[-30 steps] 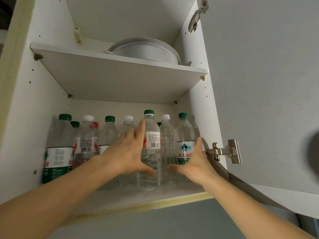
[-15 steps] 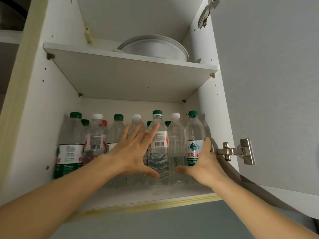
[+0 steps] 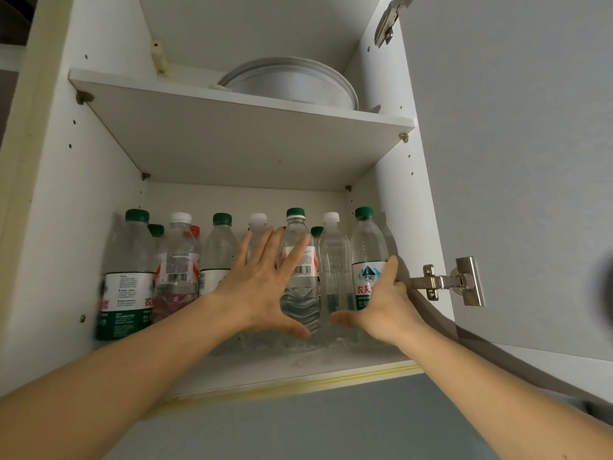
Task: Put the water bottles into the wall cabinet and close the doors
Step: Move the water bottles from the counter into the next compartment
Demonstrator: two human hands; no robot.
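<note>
- Cabinet (image 3: 49, 227): open-fronted, white inside. It frames both hands, its left wall well left of the left hand, its right wall just beside the right hand.
- Door (image 3: 514, 161): grey, swung wide open, right of the right hand. One hinge (image 3: 444, 283) sits just right of that hand, another high above it. No left door shows in view.
- Upper shelf (image 3: 238, 134): well above both hands, carrying a round white pan (image 3: 292, 84).
- Lower shelf (image 3: 282, 370): white, bare strip along its front edge below the hands; a yellowish trim runs under it.
- Wall below the cabinet (image 3: 298, 426): plain grey-blue, beneath the forearms.
- Bottles (image 3: 129, 270): a row upright on the lower shelf, behind and to the left of the hands, green and white caps, at least one red cap further back.
- Left hand (image 3: 262, 287): fingers spread and straight, flat against the bottles ahead of it, gripping nothing.
- Right hand (image 3: 381, 310): thumb out, palm cupped against the side of the rightmost bottle (image 3: 368, 257); fingers hidden behind it, so a grasp cannot be confirmed.
- Progress, as judged: loading looks done or nearly so, with the hands squaring the row back. Door closing remains.
</note>
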